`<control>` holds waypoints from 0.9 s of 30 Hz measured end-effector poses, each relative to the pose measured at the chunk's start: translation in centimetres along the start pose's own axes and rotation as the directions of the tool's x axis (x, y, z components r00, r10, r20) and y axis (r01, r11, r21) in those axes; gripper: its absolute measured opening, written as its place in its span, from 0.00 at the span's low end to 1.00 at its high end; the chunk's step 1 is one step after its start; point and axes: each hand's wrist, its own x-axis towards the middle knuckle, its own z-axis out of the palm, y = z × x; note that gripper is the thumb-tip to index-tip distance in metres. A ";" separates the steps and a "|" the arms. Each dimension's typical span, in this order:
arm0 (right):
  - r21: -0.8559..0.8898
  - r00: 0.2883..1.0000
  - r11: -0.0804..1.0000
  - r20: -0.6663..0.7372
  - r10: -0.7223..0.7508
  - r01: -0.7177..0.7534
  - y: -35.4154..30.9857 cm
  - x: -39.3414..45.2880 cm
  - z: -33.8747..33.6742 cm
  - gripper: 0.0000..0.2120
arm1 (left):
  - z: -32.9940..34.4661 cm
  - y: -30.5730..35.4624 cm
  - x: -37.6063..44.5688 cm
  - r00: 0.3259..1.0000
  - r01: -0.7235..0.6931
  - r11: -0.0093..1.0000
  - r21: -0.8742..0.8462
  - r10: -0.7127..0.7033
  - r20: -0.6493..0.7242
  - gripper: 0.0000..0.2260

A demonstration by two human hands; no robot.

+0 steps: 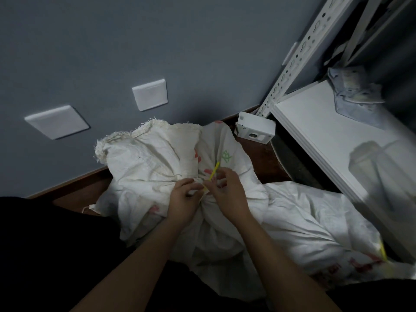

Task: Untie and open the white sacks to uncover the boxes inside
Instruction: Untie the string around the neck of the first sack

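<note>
White sack (157,158) on the floor against the grey wall (112,41), neck bunched and bound with a yellow tie (213,171). My left hand (183,200) grips the gathered neck, fingers curled on the cloth; my right hand (226,191) pinches the tie at the knot. A second sack (315,221) lies just beside, right. White shelf (319,122) and small white box (255,129) beyond.

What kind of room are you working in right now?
Probably a storeroom or stock corner: white slotted metal shelving against a grey wall, tied white sacks piled on the dark floor, and a small white box beside them.
</note>
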 end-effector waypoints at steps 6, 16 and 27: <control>-0.064 0.998 0.996 -0.011 -0.062 0.061 -0.2 1.2 -0.8 0.04 | -1.1 0.0 -0.7 0.972 -0.234 0.946 0.225 0.219 0.092 0.15; -0.045 0.959 0.959 0.041 -0.279 0.281 -2.7 0.6 -3.2 0.06 | -2.6 4.7 0.2 0.862 -0.471 0.793 0.385 0.507 0.012 0.09; 0.258 0.990 0.961 -0.130 -0.063 0.095 -3.9 -0.9 -0.6 0.12 | -3.9 4.0 3.1 0.978 -0.127 0.979 0.159 0.097 0.186 0.18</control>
